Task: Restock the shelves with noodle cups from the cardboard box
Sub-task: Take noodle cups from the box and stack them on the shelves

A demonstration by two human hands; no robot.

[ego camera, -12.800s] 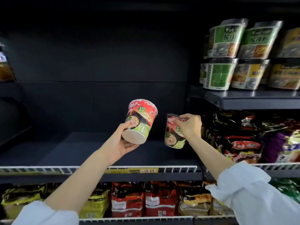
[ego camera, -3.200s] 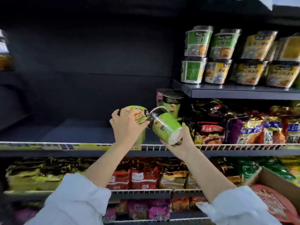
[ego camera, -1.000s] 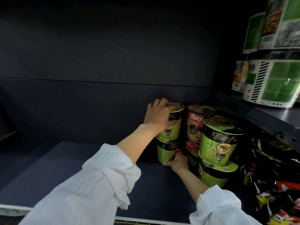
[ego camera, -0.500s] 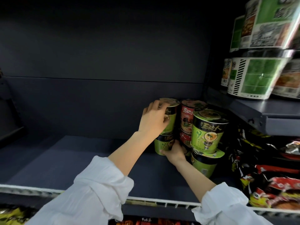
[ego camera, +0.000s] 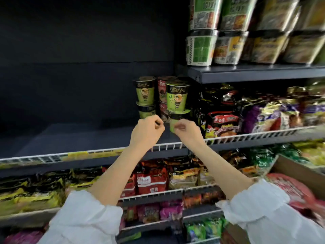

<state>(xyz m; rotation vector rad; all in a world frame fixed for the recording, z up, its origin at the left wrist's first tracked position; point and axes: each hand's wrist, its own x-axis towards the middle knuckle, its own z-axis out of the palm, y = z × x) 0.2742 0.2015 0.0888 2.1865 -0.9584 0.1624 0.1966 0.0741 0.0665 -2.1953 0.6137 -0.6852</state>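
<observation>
Half a second before, both hands had been deep in the dark grey metal shelf [ego camera: 73, 136], the left steadying the upper green paper noodle cup [ego camera: 144, 91] and the right at the base of the stack. At this moment both were back at the white wire shelf rail [ego camera: 165, 147]: the left hand [ego camera: 146, 132] and the right hand [ego camera: 187, 132] held nothing, fingers loosely curled inward, the cups let go. The stack stood alone at about one o'clock from the hands, at the right end of the shelf: green cups two high in front and at the left, a red paper noodle cup [ego camera: 161, 88] behind them.

That pair looked placed, and most of the shelf to the nine o'clock side was bare, so much restocking probably remained. The brown cardboard box [ego camera: 299, 171] sat at four o'clock, a red lid showing inside; the next reach likely belonged there.

The cup bands carried pale Chinese characters, too blurred to read with confidence. The yellow price tag [ego camera: 78, 154] on the rail was illegible.
</observation>
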